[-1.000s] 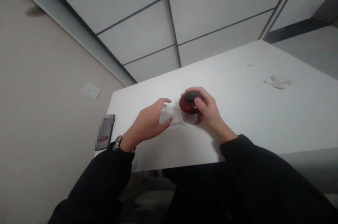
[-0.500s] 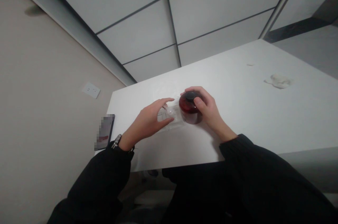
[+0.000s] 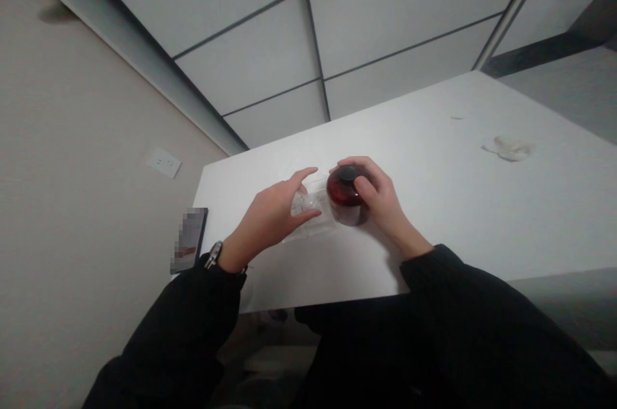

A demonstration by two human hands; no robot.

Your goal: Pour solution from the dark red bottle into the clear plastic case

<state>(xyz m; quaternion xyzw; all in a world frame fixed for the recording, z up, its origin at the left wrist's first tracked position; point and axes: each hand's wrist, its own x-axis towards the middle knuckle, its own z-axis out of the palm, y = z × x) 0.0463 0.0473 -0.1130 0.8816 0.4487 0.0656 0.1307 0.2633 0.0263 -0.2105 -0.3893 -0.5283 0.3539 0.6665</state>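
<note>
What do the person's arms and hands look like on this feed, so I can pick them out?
Both arms wear black long sleeves with a soft, knit-like look. The left hand and right hand are bare, with no gloves. A watch with a metallic glint sits at the left wrist. No cables show.

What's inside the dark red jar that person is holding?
The dark red jar in the right hand has a black lid on top. Its contents cannot be made out: the dark colour, the lid and the hand hide them.

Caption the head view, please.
Right hand grips a dark red jar with black lid; left hand cups clear plastic packaging on a white table.
</note>
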